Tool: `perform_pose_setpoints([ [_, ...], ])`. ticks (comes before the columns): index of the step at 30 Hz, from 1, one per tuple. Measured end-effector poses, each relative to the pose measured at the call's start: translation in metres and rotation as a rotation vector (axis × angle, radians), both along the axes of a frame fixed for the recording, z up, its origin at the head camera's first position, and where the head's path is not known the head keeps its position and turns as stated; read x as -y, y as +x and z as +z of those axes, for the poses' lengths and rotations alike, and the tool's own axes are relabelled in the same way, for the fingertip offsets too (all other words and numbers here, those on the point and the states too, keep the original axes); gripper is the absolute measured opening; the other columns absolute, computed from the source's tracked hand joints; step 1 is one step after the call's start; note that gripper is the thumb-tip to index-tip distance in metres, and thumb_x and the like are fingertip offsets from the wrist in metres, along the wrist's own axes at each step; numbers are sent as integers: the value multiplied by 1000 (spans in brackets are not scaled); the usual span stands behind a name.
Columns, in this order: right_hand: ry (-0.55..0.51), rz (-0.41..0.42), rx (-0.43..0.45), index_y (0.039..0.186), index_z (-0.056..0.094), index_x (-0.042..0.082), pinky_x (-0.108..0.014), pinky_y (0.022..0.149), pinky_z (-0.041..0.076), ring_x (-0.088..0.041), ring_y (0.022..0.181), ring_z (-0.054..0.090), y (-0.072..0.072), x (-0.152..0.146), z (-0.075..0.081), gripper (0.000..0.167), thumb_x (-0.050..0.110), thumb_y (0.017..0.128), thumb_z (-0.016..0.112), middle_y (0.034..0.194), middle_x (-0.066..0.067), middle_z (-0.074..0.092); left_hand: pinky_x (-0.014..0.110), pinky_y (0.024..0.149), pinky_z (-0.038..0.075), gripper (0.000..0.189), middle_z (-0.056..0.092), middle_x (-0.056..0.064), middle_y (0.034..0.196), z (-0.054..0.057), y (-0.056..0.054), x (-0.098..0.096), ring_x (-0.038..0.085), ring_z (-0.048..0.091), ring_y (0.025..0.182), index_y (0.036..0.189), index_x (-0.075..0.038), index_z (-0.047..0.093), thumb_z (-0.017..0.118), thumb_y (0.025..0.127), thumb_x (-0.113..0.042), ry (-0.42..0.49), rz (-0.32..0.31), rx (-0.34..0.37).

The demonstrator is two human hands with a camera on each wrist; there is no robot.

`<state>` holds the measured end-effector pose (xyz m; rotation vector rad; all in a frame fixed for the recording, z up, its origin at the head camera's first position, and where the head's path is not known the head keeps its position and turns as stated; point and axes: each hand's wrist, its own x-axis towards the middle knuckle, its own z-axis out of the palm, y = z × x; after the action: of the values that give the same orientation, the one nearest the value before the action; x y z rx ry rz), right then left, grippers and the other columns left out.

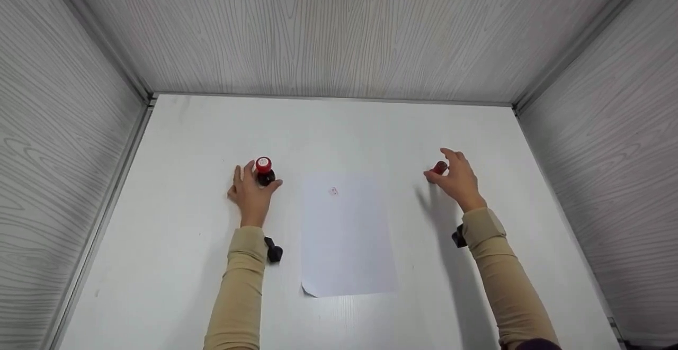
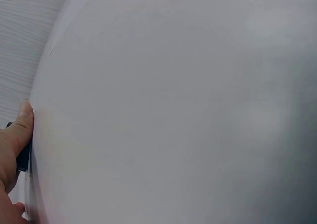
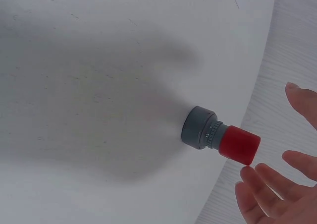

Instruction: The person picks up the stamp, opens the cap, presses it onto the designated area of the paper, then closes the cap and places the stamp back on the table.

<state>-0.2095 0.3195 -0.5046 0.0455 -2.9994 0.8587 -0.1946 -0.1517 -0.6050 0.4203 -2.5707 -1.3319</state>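
Note:
At the left of the table, a stamp with a round red top and black lower body (image 1: 265, 172) stands between the thumb and fingers of my left hand (image 1: 253, 196). The thumb (image 2: 23, 122) reaches out straight along its side, and part of the black body (image 2: 23, 158) shows behind it in the left wrist view. A second stamp (image 3: 238, 144), red-handled with a dark grey base, stands upright at the right. My right hand (image 1: 457, 183) is around it with fingers spread; in the right wrist view the fingertips sit beside the red handle, not closed on it.
A white paper sheet (image 1: 347, 244) lies between the hands, with a small red printed mark (image 1: 333, 191) near its top and one lower corner curled up. Wood-grain panels (image 1: 328, 37) wall the white table (image 1: 339, 127) at the back and both sides.

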Motion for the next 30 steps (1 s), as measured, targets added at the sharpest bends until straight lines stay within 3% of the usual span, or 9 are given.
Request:
perform_pose_setpoints([
  [12, 111, 16, -45, 128, 59, -8, -55, 81, 50, -39, 94, 59, -4, 3, -5, 44, 14, 91, 68, 111, -26, 57, 51, 113, 3, 81, 53, 8, 145, 4, 8, 4, 21, 10, 150, 144, -12, 44, 85, 79, -37, 31, -37, 1],
  [16, 126, 32, -28, 124, 60, -9, -53, 81, 50, -38, 92, 58, -10, 2, -9, 40, 12, 91, 66, 108, -26, 56, 48, 116, 4, 84, 44, 7, 152, 9, 12, 11, 21, 14, 149, 149, -13, 39, 83, 81, -34, 98, -81, 22],
  [20, 106, 54, 10, 122, 59, -12, -53, 85, 50, -42, 98, 58, -17, 1, -12, 36, 7, 92, 66, 108, -29, 57, 40, 120, 17, 80, 39, 9, 155, 19, 21, 20, 23, 24, 147, 150, -9, 39, 81, 85, -27, 240, -94, 5],
  [24, 91, 57, 11, 120, 59, -14, -54, 89, 49, -45, 104, 58, -21, 0, -14, 32, 2, 92, 63, 110, -32, 59, 40, 115, 31, 67, 49, 12, 147, 34, 38, 26, 26, 39, 139, 142, -3, 47, 80, 85, -16, 347, -17, -157],
  [30, 78, 60, 19, 118, 60, -15, -54, 88, 50, -44, 101, 58, -21, -3, -14, 29, -1, 92, 60, 106, -32, 59, 36, 95, 43, 40, 65, 10, 122, 66, 74, 13, 20, 56, 115, 124, 1, 62, 75, 86, -1, 344, 174, -563],
])
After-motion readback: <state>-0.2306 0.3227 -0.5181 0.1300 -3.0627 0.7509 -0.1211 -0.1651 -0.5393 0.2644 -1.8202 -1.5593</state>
